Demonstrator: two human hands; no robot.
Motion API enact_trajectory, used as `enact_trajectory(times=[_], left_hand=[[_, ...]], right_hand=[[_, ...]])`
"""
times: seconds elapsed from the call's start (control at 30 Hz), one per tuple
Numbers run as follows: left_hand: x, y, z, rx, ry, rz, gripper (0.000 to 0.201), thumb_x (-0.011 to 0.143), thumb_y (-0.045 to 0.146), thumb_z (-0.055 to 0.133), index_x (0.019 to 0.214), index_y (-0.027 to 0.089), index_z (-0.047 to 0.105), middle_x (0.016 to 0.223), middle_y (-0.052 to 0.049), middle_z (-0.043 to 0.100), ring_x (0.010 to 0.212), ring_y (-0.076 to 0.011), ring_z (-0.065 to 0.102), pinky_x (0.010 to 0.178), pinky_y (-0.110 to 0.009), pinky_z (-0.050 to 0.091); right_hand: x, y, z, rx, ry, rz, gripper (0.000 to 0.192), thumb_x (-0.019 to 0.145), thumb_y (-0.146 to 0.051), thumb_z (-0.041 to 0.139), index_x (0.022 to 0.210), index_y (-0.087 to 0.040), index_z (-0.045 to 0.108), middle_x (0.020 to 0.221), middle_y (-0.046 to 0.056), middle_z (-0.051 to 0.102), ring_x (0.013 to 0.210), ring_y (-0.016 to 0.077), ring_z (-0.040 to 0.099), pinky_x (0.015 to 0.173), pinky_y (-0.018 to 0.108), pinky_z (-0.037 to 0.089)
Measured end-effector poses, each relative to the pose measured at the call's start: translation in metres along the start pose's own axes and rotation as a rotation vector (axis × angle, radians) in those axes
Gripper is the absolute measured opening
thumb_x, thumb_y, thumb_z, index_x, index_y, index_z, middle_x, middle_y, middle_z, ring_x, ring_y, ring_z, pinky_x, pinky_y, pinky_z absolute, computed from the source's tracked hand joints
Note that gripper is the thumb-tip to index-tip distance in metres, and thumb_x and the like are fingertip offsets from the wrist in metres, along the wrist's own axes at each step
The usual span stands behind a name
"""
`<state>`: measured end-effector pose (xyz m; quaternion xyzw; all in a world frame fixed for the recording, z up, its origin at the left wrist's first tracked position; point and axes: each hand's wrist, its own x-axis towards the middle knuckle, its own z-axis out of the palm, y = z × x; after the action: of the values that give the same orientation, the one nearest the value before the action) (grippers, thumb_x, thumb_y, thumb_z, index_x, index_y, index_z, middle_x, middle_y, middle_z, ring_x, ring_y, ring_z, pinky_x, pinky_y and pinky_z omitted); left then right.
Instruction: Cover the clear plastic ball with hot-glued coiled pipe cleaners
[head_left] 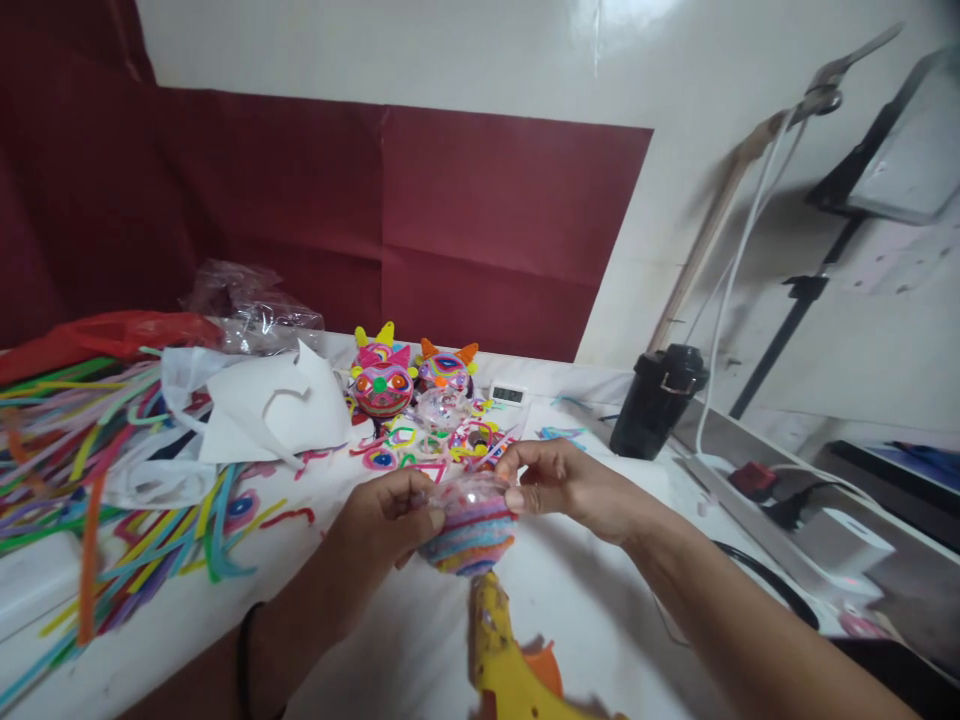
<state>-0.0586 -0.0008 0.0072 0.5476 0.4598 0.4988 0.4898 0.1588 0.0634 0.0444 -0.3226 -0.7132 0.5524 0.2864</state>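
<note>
A clear plastic ball point(470, 525), partly wrapped in striped pink, blue and orange pipe cleaners, is held above the white table point(600, 600). My left hand point(390, 515) grips its left side with the thumb on the wrapped surface. My right hand point(559, 480) pinches its upper right edge with fingertips. Directly below the ball lies a yellow and orange glue gun point(510, 665). Two finished round faces with horns, one pink point(382, 380) and one with orange horns point(448, 368), stand behind the hands.
A heap of coloured pipe cleaners point(82, 450) covers the left side, with white paper point(262, 405) and clear plastic bags point(251, 310) behind. Small coiled shapes point(427, 445) lie mid-table. A black cup point(656, 400), cables and a power strip point(750, 490) sit right.
</note>
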Motion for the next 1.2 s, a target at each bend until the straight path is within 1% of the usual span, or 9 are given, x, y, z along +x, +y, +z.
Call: enact_trajectory(times=[0.13,0.23,0.37,0.6,0.7,0.83,0.93,1.1,1.2], left_hand=[[-0.001,0.004,0.003,-0.049,-0.002,-0.028,0.018,0.067,0.032,0.065,0.066,0.018,0.054,0.051,0.008,0.042,0.044,-0.0067,0.03,0.043,-0.022,0.02],[0.0,0.005,0.005,-0.08,-0.005,-0.038,0.019,0.066,0.033,0.066,0.064,0.018,0.053,0.05,0.008,0.041,0.044,-0.0069,0.029,0.043,-0.023,0.018],[0.0,0.003,0.004,-0.073,-0.021,-0.056,0.02,0.066,0.033,0.066,0.065,0.018,0.054,0.051,0.008,0.041,0.045,-0.0074,0.03,0.044,-0.024,0.019],[-0.001,0.001,0.004,-0.025,-0.098,0.004,0.019,0.074,0.033,0.063,0.066,0.018,0.055,0.053,0.007,0.043,0.047,-0.0077,0.032,0.045,-0.023,0.022],[0.0,0.001,0.005,-0.021,-0.102,0.006,0.019,0.073,0.033,0.064,0.068,0.017,0.056,0.054,0.006,0.045,0.047,-0.0075,0.034,0.046,-0.023,0.023],[0.001,0.001,0.005,-0.057,-0.121,-0.028,0.024,0.069,0.038,0.067,0.071,0.017,0.058,0.051,0.007,0.044,0.044,-0.0074,0.034,0.044,-0.023,0.023],[0.001,0.0,0.005,-0.075,-0.128,-0.035,0.024,0.07,0.039,0.068,0.074,0.017,0.06,0.054,0.005,0.047,0.047,-0.0083,0.036,0.045,-0.022,0.025],[0.001,-0.002,0.005,-0.039,-0.135,-0.019,0.026,0.071,0.041,0.066,0.075,0.016,0.057,0.056,0.005,0.047,0.048,-0.0091,0.038,0.046,-0.023,0.026],[0.001,-0.002,0.004,0.011,-0.147,0.004,0.022,0.074,0.037,0.062,0.074,0.016,0.058,0.057,0.004,0.047,0.05,-0.0089,0.038,0.047,-0.023,0.026]], right_hand=[[0.0,0.0,0.001,0.035,-0.031,-0.004,0.036,0.062,-0.042,0.082,0.075,-0.015,0.06,0.069,-0.002,0.058,0.064,0.0121,0.05,0.064,0.025,0.037],[0.0,0.001,0.001,0.067,-0.053,-0.003,0.038,0.062,-0.042,0.082,0.075,-0.015,0.059,0.066,-0.003,0.056,0.061,0.0107,0.049,0.062,0.024,0.036],[0.0,0.002,-0.001,0.092,-0.079,-0.003,0.037,0.063,-0.04,0.083,0.075,-0.015,0.058,0.065,-0.003,0.058,0.059,0.0103,0.05,0.06,0.023,0.037],[0.002,0.011,-0.007,0.144,-0.123,-0.009,0.037,0.062,-0.038,0.084,0.075,-0.014,0.06,0.065,-0.003,0.058,0.058,0.009,0.049,0.057,0.022,0.034],[0.004,0.016,-0.01,0.179,-0.145,-0.007,0.036,0.063,-0.037,0.084,0.077,-0.014,0.06,0.066,-0.003,0.058,0.057,0.0082,0.048,0.056,0.021,0.033],[0.004,0.02,-0.012,0.203,-0.165,-0.006,0.033,0.064,-0.033,0.084,0.078,-0.014,0.061,0.067,-0.003,0.057,0.058,0.0078,0.047,0.057,0.02,0.033],[0.004,0.021,-0.013,0.211,-0.171,-0.006,0.032,0.065,-0.032,0.084,0.079,-0.013,0.061,0.067,-0.003,0.056,0.058,0.0076,0.046,0.057,0.02,0.033],[0.003,0.02,-0.013,0.216,-0.169,-0.005,0.032,0.065,-0.032,0.084,0.077,-0.013,0.061,0.067,-0.002,0.057,0.059,0.008,0.047,0.057,0.02,0.034],[0.003,0.019,-0.012,0.217,-0.171,-0.002,0.033,0.064,-0.033,0.084,0.077,-0.013,0.062,0.068,-0.002,0.058,0.059,0.0084,0.047,0.057,0.021,0.034]])
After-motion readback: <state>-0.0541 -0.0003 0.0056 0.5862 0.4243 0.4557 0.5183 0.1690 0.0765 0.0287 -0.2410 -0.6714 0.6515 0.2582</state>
